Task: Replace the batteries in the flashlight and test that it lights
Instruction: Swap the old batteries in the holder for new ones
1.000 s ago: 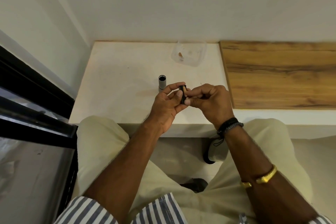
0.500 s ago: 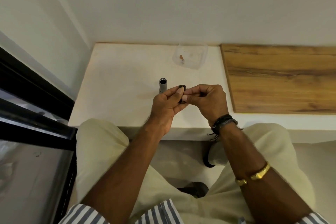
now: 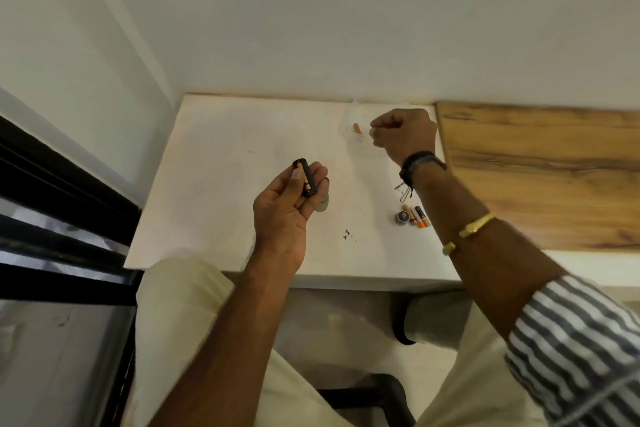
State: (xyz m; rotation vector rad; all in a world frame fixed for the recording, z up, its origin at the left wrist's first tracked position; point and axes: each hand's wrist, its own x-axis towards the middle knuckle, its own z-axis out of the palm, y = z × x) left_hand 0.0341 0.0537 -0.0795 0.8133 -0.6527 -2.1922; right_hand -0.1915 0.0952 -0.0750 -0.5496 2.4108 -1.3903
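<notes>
From the head view, our left hand [image 3: 282,208] grips the black battery holder [image 3: 305,180] above the counter's [image 3: 221,184] middle. Our right hand [image 3: 403,133] is clenched at the clear container [image 3: 349,126] by the back edge; whether it holds anything we cannot tell. Loose batteries [image 3: 417,216] and a cap [image 3: 401,217] lie near the right edge.

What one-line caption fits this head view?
Left hand holds the black battery holder above the white table while the right hand reaches into the clear container.
</notes>
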